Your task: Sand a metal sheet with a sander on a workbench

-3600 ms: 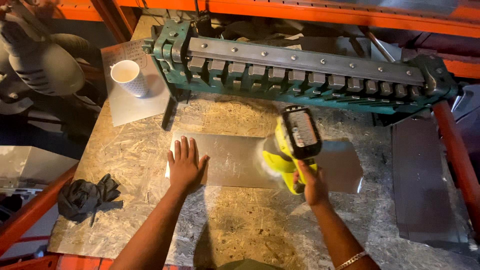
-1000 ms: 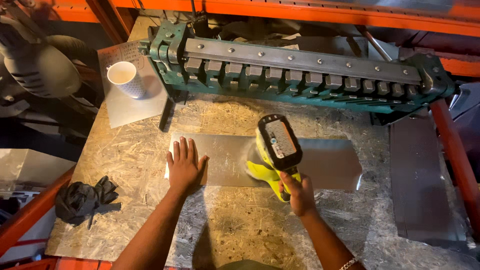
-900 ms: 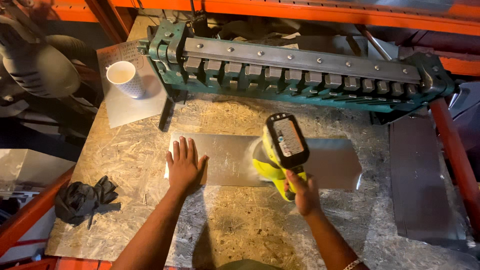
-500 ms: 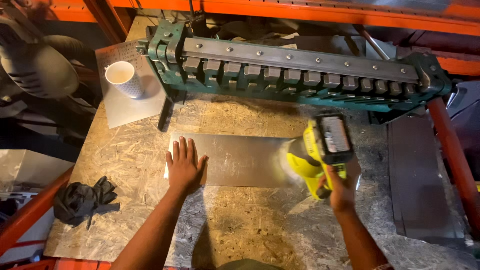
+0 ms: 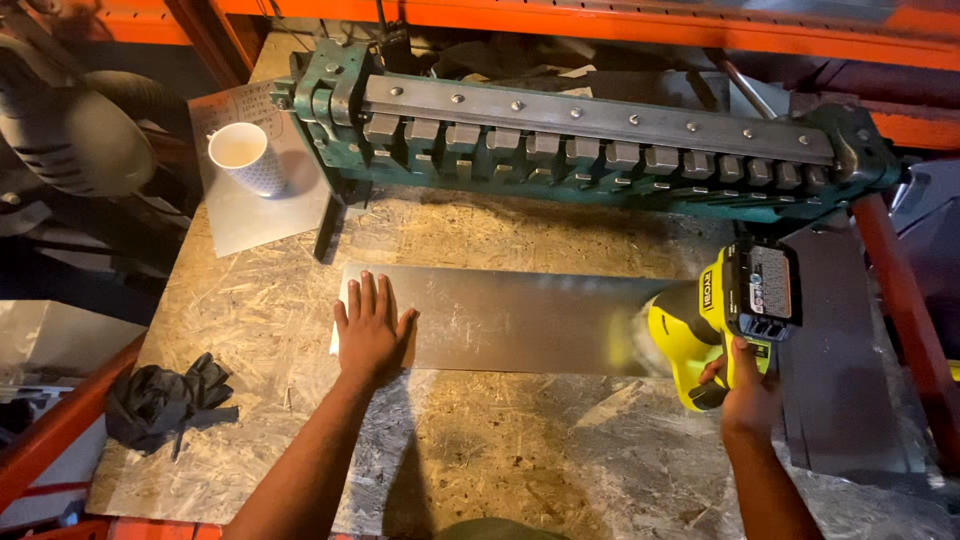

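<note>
My left hand (image 5: 368, 335) presses flat, fingers spread, on the metal sheet's (image 5: 520, 322) left end; its long axis runs parallel to the green brake (image 5: 600, 140). My right hand (image 5: 745, 385) grips the yellow power tool (image 5: 715, 320) at the sheet's right end.

metal sheet's (image 5: 520, 320) right end behind the yellow power tool (image 5: 715, 320), its working head blurred

White label on tool's black battery (image 5: 770, 293)
</note>
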